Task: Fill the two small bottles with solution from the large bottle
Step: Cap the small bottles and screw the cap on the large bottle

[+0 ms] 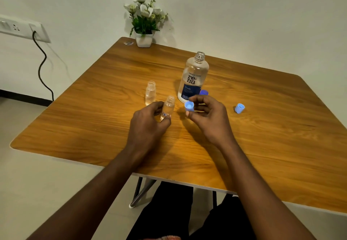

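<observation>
**Both hands busy among the open bottles**

From the head view, we are seeing the left hand (148,119) gripping one small bottle (168,107), uncapped, low on its body. The right hand (208,116) is pinching a blue cap (189,106) just beside it. The second small bottle (150,93) is standing uncapped behind the left hand. The large bottle (193,78) is standing upright and open beyond the right hand. Another blue cap (239,108) is lying on the surface (93,117), further right.
</observation>
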